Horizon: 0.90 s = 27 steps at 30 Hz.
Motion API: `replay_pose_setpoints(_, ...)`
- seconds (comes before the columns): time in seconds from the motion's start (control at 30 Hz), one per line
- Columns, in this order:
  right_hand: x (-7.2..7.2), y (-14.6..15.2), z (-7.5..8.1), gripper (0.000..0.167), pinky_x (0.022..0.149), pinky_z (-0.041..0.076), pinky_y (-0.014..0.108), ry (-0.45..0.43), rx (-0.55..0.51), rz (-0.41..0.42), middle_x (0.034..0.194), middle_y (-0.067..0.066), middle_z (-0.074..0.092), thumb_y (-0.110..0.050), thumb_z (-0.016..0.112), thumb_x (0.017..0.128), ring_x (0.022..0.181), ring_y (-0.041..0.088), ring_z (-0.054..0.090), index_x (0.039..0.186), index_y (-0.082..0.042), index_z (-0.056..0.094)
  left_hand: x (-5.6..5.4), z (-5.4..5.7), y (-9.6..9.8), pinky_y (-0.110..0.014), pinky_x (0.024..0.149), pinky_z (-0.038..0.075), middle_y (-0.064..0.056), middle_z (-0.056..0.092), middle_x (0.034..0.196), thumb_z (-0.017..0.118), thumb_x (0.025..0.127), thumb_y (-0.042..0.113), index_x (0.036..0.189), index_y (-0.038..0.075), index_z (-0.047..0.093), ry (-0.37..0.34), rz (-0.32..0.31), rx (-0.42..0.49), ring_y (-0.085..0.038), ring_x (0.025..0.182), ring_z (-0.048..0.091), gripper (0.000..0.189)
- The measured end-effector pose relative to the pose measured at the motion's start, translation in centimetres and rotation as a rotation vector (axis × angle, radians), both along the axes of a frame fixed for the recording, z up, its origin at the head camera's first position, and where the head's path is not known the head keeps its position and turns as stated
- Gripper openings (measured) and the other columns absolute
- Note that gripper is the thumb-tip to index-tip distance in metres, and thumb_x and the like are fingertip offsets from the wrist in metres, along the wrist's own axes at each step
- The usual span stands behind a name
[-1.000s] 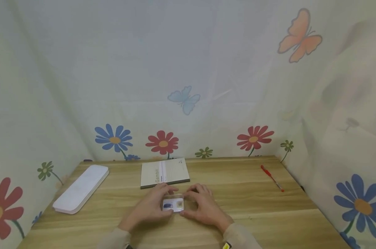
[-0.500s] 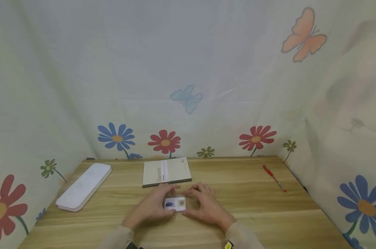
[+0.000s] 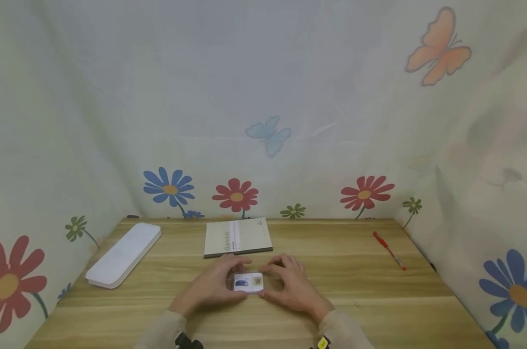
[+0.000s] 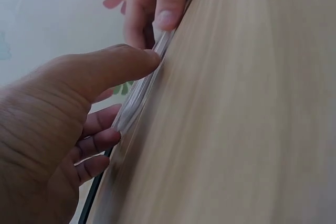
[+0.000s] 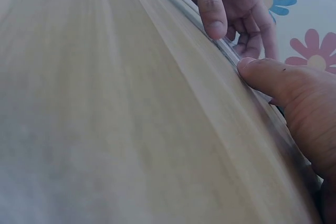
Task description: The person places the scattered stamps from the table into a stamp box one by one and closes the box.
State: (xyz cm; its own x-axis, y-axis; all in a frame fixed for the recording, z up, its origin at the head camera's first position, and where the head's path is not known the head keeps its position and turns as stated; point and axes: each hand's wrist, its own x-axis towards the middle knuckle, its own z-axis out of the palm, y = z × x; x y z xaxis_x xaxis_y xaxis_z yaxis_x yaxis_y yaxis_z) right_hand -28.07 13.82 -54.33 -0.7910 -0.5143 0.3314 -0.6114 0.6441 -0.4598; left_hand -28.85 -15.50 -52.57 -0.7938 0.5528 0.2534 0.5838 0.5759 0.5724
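Note:
In the head view, a small flat white case (image 3: 248, 282) with clear-looking edges lies at the table's near middle. A dark blue patch shows on its left half and a yellowish square on its right. My left hand (image 3: 215, 282) grips its left end, thumb on the near edge and fingers curled behind it. The opposite end is held the same way by my right hand (image 3: 291, 287). From the left wrist, the thin see-through edge of the case (image 4: 137, 97) shows between thumb and fingers, close over the wood.
Behind the hands lies a notebook (image 3: 238, 236) marked "Gambit". A long white box (image 3: 124, 254) sits at the left of the wooden table (image 3: 333, 261). On the right is a red pen (image 3: 389, 250). A cloth printed with flowers and butterflies (image 3: 202, 97) surrounds the table.
The head view has shifted slightly, so everything sits a little further right and higher. Both hands keep their hold on the case with almost no movement.

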Motion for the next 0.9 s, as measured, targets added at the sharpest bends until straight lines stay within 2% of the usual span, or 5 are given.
replay_pose_setpoints(0.17,0.1,0.0,0.2,0.055,0.118,0.034,0.060,-0.010,-0.019,-0.002,0.147,0.000,0.058,-0.056,0.087,0.093,0.139,0.024,0.047,0.140,-0.029,0.075,0.0,0.0,-1.4,-0.051,0.112,0.051,0.008,0.069,0.134,0.098,0.081,0.051,0.148,0.024,0.069,-0.055,0.039,-0.002,-0.012,0.121,0.064,0.077)
replay_pose_setpoints(0.37,0.1,0.0,0.3,0.055,0.119,0.033,0.060,-0.039,-0.024,-0.003,0.148,0.001,0.058,-0.057,0.087,0.093,0.139,0.023,0.046,0.140,-0.030,0.075,-0.1,0.0,-2.1,-0.054,0.108,0.051,0.011,0.067,0.126,0.098,0.079,0.056,0.132,0.028,0.078,-0.082,0.091,-0.024,-0.014,0.117,0.062,0.063)
replay_pose_setpoints(0.63,0.0,0.1,0.1,0.056,0.116,0.035,0.061,-0.003,-0.045,0.009,0.147,0.004,0.060,-0.057,0.088,0.091,0.136,0.025,0.048,0.137,-0.029,0.076,-0.5,-0.3,-2.1,-0.050,0.106,0.051,0.014,0.065,0.120,0.100,0.077,0.056,0.126,0.032,0.080,-0.102,0.110,-0.027,-0.013,0.114,0.061,0.058)
replay_pose_setpoints(0.9,0.0,-0.1,0.1,0.055,0.118,0.034,0.059,-0.056,-0.061,-0.008,0.147,0.001,0.059,-0.059,0.089,0.090,0.137,0.021,0.047,0.136,-0.032,0.077,-0.4,-0.2,-2.4,-0.046,0.102,0.052,0.014,0.065,0.117,0.101,0.076,0.054,0.125,0.033,0.081,-0.125,0.106,-0.016,-0.012,0.111,0.062,0.057)
